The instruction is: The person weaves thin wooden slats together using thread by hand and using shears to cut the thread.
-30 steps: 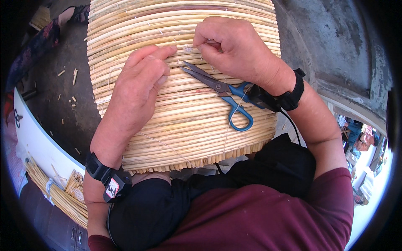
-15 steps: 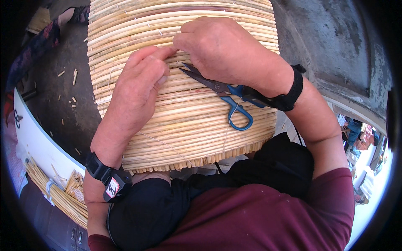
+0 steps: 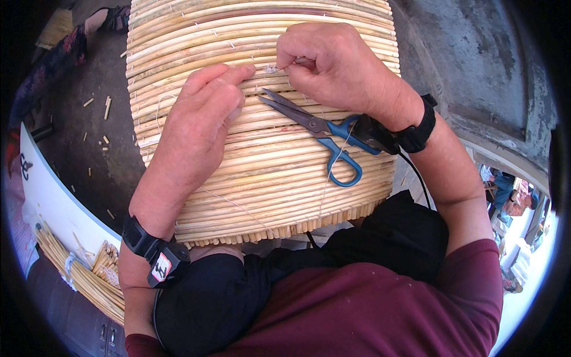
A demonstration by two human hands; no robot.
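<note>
A mat of pale, thin sticks [image 3: 279, 196] lies across my lap, its rows bound with white stitches. Over its upper part, my left hand [image 3: 208, 113] is closed, its fingertips pressed together at the sticks; whatever they hold is hidden. My right hand [image 3: 333, 68] is curled in a pinch at the end of a small bit of white thread [image 3: 271, 69], just right of the left fingertips. Below the right hand, scissors [image 3: 315, 124] with blue handles and dark blades lie slightly parted on the mat, touched by neither hand. A loose thread [image 3: 326, 184] crosses their handles.
Short cut stick pieces [image 3: 107, 108] litter the dark floor on the left. Beyond a white curved panel [image 3: 59, 190] lies a bundle of long sticks [image 3: 89, 279]. Another person's patterned clothing [image 3: 53, 68] shows at upper left. A grey wall [image 3: 488, 65] stands at right.
My right hand has moved to the right, away from the left fingertips, and the bit of white thread now shows between them. The mat and scissors have shifted slightly right.
</note>
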